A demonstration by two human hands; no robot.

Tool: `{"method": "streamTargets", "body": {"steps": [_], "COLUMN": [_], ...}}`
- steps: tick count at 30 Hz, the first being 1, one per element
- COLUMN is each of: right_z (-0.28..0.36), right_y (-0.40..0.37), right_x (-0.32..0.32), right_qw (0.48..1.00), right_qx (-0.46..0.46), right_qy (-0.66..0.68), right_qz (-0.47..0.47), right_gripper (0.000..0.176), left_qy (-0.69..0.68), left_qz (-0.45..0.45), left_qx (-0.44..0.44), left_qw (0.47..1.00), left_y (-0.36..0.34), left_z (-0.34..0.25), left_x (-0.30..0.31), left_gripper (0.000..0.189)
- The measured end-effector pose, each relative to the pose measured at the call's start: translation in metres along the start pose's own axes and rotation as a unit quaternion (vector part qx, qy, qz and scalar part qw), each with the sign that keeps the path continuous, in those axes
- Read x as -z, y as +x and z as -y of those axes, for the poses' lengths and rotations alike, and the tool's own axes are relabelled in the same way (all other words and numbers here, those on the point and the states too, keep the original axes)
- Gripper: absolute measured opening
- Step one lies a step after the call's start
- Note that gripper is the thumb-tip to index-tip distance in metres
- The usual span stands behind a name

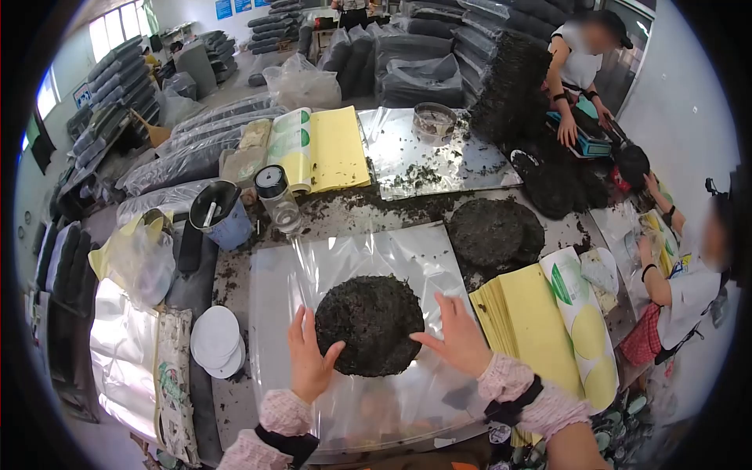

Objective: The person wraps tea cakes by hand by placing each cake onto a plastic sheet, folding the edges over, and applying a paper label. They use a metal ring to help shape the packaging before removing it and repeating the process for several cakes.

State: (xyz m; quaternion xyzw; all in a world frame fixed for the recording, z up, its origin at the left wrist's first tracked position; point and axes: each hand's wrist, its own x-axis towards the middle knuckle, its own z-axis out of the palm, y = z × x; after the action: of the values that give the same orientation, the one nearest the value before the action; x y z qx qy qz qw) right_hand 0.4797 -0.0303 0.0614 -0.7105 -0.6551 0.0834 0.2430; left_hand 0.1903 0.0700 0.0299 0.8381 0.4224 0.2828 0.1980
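Note:
A dark, round, flat cake of shredded material (370,325) lies on a clear plastic sheet (274,274) in front of me. My left hand (312,354) is at the cake's left edge, fingers apart, thumb near its lower left side. On the right, my right hand (454,338) has its fingers spread, with the thumb tip at the cake's right edge. Neither hand is wrapped round anything. More dark round cakes (493,235) lie beyond the sheet, at its upper right.
Yellow paper sheets (526,321) lie right; more yellow sheets (338,149) lie ahead. A blue cup (223,215), a glass jar (278,200) and white discs (216,338) stand or lie left. Two co-workers (580,66) are at the right. A metal tray (407,168) holds a round tub.

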Motion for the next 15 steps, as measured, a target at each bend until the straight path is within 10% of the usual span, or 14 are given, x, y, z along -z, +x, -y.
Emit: {"method": "streamTargets", "body": {"steps": [6,15], "right_z": [0.057,0.052], "right_y": [0.067,0.051], "right_x": [-0.022,-0.109], "right_qw": [0.964,0.949], "right_qx": [0.079,0.073], "right_qy": [-0.136,-0.268], "right_qz": [0.214,0.147], "right_gripper": [0.138,0.112], "left_qy": [0.197,0.323], "left_qz": [0.27,0.291], "left_qx": [-0.065,-0.06], "left_qw": [0.94,0.899], "left_y": [0.069,0.057], "left_z": [-0.035,-0.02], "left_x": [0.005,-0.052], "left_gripper": [0.148,0.14]}}
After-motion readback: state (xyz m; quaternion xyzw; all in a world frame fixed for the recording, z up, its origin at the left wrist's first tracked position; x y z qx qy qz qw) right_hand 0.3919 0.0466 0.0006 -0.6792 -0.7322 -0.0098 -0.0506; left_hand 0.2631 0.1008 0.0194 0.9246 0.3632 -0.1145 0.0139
